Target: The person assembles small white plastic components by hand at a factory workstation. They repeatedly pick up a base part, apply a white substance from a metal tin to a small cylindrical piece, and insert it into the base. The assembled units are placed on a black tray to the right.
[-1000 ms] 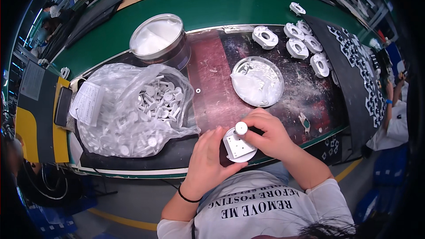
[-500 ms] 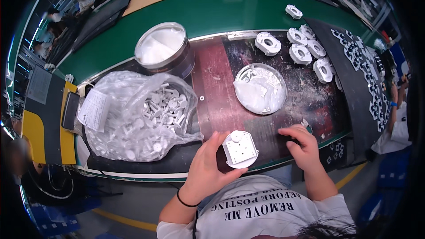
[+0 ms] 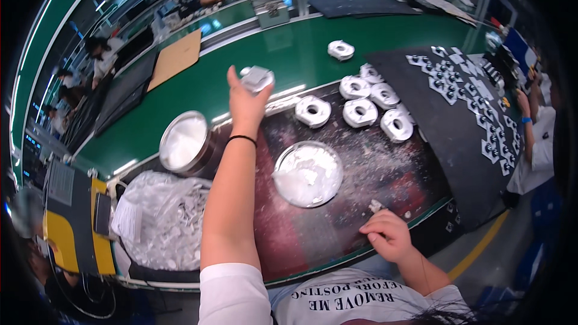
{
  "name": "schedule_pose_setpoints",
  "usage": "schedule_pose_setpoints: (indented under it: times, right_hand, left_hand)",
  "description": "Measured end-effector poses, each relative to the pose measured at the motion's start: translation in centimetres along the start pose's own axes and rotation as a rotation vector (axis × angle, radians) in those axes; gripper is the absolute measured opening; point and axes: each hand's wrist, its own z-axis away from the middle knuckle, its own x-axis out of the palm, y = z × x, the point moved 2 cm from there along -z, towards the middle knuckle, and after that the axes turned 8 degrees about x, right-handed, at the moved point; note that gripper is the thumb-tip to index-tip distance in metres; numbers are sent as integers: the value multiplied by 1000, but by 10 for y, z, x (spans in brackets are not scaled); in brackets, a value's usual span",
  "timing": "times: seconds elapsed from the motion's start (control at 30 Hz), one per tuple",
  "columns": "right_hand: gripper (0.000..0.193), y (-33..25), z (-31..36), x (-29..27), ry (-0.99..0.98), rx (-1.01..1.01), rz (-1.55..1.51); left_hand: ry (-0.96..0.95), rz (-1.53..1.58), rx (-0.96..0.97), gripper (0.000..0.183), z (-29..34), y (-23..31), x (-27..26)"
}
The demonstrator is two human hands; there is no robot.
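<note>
At the end of my outstretched arm, my left hand [image 3: 248,105] grips a white plastic housing [image 3: 257,78] over the green surface. The housing is slightly blurred, and I cannot tell whether it touches that surface. My right hand [image 3: 388,236] is low over the near right of the dark tabletop, its fingers loosely curled and closed, with nothing visible in them. Just beyond its fingers lies a small pale scrap [image 3: 375,206]. Between my arms sits a round metal lid [image 3: 328,192] holding white, greasy-looking material and a clear film.
Several white ring-shaped housings [image 3: 360,112] stand at the right, beside a black mat [image 3: 433,138] with rows of small parts. Left of my arm are an open tin [image 3: 201,159] and a clear bag [image 3: 156,222] of white plastic pieces. Other people work beyond the green belt-like surface [image 3: 301,42].
My left hand has carried the white housing from near my body forward to the green surface. My right hand's fingers have curled in. The view has shifted as my head moved.
</note>
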Motion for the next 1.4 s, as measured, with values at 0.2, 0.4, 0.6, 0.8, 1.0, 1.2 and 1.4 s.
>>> schedule_pose_setpoints:
  times: [0.2,0.4,0.6,0.8,1.0,1.2,1.4]
  right_hand:
    - [15,3,6,-2,46,-26,-4]
    - [13,1,6,-4,13,12,-53]
    - [16,-31,-48,-6,-42,-42,-3]
    - [31,-21,-218,-13,136,133,117]
    - [47,107,-351,-10,190,429,742]
    - [62,161,-387,24,104,549,785]
    - [58,138,-386,22,-38,447,706]
  left_hand:
    - [-8,-35,-212,102,5,-55,31]
    - [-59,-197,-204,113,8,-31,11]
    - [-205,40,283,94,46,56,-42]
    - [-383,124,606,81,141,117,-127]
    - [-122,106,587,78,177,62,-132]
    - [-182,26,711,78,180,56,-138]
    - [-181,87,655,63,176,58,-135]
